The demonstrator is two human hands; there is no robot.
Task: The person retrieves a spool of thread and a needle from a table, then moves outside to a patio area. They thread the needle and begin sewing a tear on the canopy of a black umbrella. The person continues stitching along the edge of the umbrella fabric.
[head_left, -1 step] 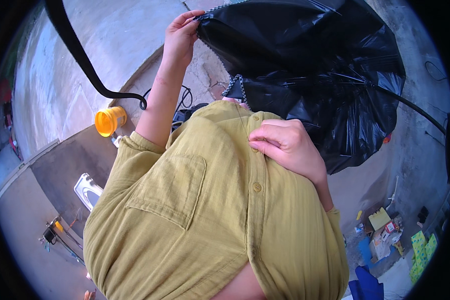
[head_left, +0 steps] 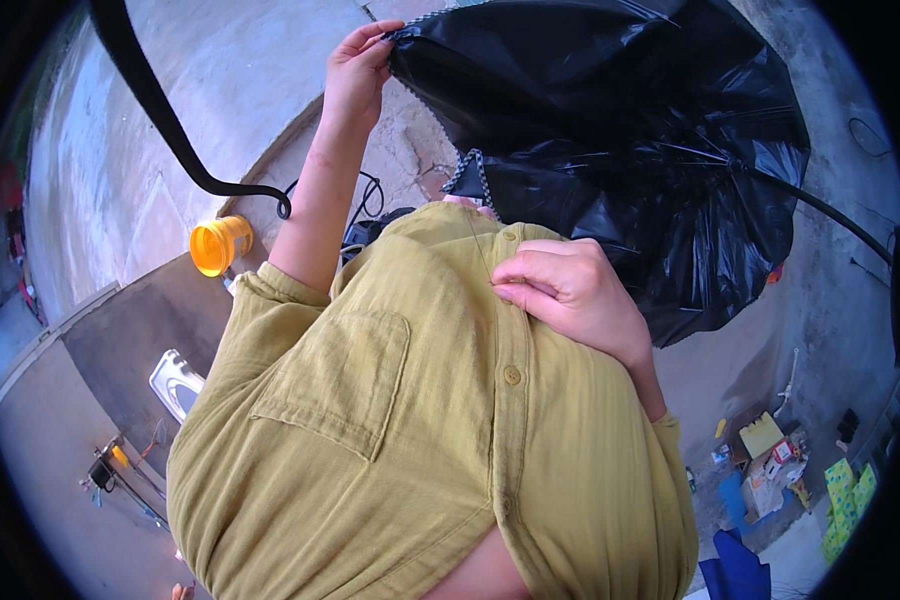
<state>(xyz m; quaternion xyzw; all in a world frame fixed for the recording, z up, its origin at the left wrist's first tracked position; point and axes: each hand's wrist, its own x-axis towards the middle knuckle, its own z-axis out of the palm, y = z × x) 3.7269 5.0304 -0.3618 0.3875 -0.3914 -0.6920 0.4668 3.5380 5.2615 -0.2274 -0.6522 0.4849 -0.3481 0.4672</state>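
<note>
At the top of the head view, my left hand pinches the edge of a large, shiny black sheet, which looks like plastic. Black-and-white checked trim runs along that edge, and a loose stretch of it hangs by my chest. My right hand is closed in front of my olive shirt, thumb against forefinger beside the button strip. From its fingertips a fine dark thread rises toward the trim. Whether a needle is in the pinch is too small to tell.
A yellow bucket lies to the left, with a white plastic piece nearer me. One black strap crosses the upper left, and a black cord or rod reaches right from the sheet. Clutter covers the floor at lower right.
</note>
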